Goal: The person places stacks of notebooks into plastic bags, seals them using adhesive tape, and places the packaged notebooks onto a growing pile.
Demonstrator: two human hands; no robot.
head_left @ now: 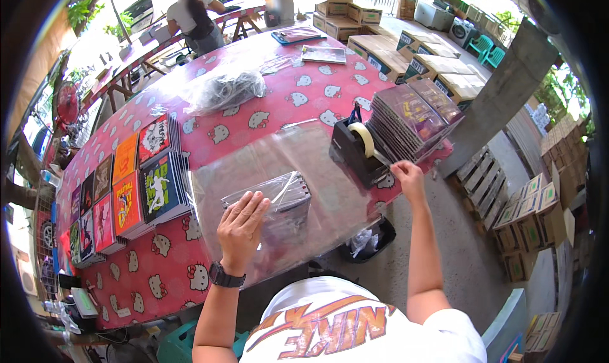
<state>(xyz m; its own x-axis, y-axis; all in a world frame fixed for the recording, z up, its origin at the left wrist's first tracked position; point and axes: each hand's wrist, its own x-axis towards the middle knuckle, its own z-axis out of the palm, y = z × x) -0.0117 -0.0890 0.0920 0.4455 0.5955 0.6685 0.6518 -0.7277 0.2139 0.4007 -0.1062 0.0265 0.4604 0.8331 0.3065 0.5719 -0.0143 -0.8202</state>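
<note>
My left hand (241, 226) lies flat, fingers stretched out, on the near left of a small stack of notebooks in clear plastic wrap (288, 204). The wrapped stack rests on a large clear plastic sheet (336, 201) spread over the table. A pale strip runs across the top of the wrapping. To the right stands a black tape dispenser (358, 155) with a roll of tape (362, 139). At its front, my right hand (409, 178) is closed in a pinch on the free end of the tape.
Several stacks of colourful notebooks (127, 198) line the left of the pink patterned table (171, 287). Wrapped stacks (412, 118) stand behind the dispenser. Crumpled plastic bags (228, 91) lie farther back. A black bin (371, 239) sits below the near edge. Cartons (438, 68) and another person (193, 20) are beyond.
</note>
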